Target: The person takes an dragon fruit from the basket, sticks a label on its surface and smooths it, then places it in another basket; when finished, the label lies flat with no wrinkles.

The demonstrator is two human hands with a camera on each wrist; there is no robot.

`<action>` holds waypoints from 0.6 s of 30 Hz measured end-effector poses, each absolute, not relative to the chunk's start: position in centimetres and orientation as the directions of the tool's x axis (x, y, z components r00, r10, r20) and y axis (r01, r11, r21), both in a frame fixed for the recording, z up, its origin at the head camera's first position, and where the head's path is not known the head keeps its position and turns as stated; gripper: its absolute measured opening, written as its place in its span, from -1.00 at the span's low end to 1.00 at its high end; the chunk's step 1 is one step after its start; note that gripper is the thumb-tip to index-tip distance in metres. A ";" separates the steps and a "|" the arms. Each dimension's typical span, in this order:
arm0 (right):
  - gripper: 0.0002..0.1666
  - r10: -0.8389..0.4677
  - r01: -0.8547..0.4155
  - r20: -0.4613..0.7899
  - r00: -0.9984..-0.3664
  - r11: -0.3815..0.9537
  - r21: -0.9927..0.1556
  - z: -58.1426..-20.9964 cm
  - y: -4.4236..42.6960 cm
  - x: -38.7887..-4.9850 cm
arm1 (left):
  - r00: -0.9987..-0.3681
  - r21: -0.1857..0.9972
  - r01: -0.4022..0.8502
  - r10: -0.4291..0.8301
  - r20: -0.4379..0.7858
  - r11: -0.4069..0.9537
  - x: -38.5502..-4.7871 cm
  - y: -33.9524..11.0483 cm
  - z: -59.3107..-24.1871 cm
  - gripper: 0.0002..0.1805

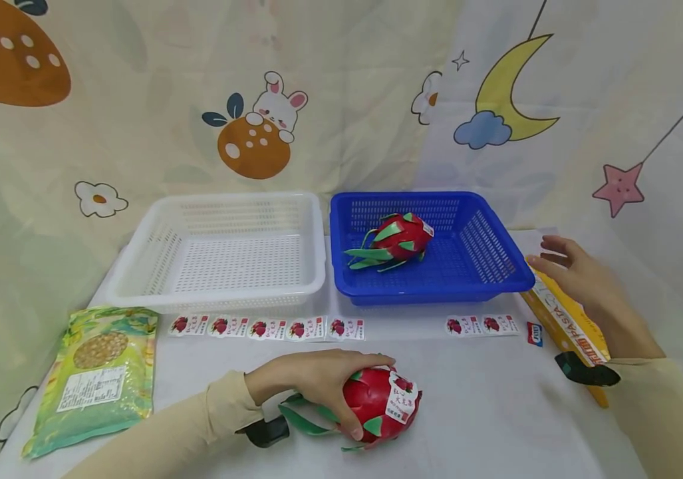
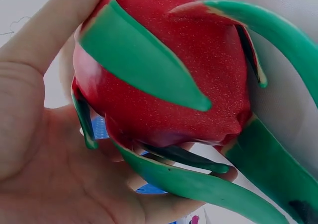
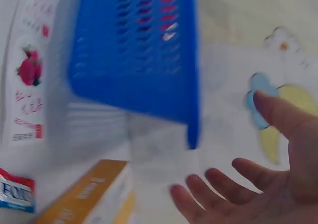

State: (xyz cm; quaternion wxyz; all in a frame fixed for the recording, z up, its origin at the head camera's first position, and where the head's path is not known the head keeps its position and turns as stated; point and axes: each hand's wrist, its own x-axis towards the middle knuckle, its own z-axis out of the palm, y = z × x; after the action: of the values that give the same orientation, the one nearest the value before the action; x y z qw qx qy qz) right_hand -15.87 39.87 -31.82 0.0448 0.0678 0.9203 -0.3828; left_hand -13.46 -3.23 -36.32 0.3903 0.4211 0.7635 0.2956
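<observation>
My left hand (image 1: 328,378) grips a red dragon fruit (image 1: 371,402) with green leaf-like scales, low over the front of the table. A white label (image 1: 402,397) sticks to its right side. Up close in the left wrist view, thumb and fingers curve round the dragon fruit (image 2: 164,70). My right hand (image 1: 583,279) hovers above the yellow pasta box (image 1: 562,316), by the right end of the blue basket (image 1: 437,297). Its fingers are spread loosely and hold nothing in the right wrist view. Another labelled dragon fruit (image 1: 398,239) lies inside the blue basket.
A white basket (image 1: 215,303) stands left of the blue one. Several dragon fruit stickers (image 1: 260,328) lie in a row before the baskets. At the far left is a green-yellow bag (image 1: 98,379) of grains. A small red-and-blue packet (image 1: 535,334) sits beside the pasta box.
</observation>
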 end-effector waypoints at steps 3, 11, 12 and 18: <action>0.01 -0.019 0.187 -0.254 -0.967 0.621 -0.761 -33.2 40.9 -17.3 | -0.329 0.789 0.396 0.875 -0.356 0.470 -13.7 -3.3 -36.5 0.02; -0.08 -0.154 0.301 -0.370 -0.916 0.344 -0.889 -35.9 41.5 -18.7 | -0.348 0.795 0.356 0.859 -0.376 0.491 -13.8 -3.1 -36.7 -0.03; -0.08 -0.148 0.310 -0.376 -0.915 0.340 -0.888 -36.1 41.5 -18.8 | -0.353 0.798 0.350 0.858 -0.373 0.491 -13.8 -3.0 -36.8 -0.04; -0.09 -0.123 0.345 -0.398 -0.909 0.313 -0.885 -36.5 41.6 -19.3 | -0.399 0.815 0.305 0.843 -0.361 0.493 -13.7 -2.9 -36.8 -0.10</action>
State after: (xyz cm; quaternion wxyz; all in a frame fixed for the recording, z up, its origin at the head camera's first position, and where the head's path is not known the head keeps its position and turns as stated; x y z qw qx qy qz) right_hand -19.28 41.57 -36.48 0.2009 0.0707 0.7850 -0.5818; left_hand -13.70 -2.85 -36.82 0.4001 0.3750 0.7657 0.3360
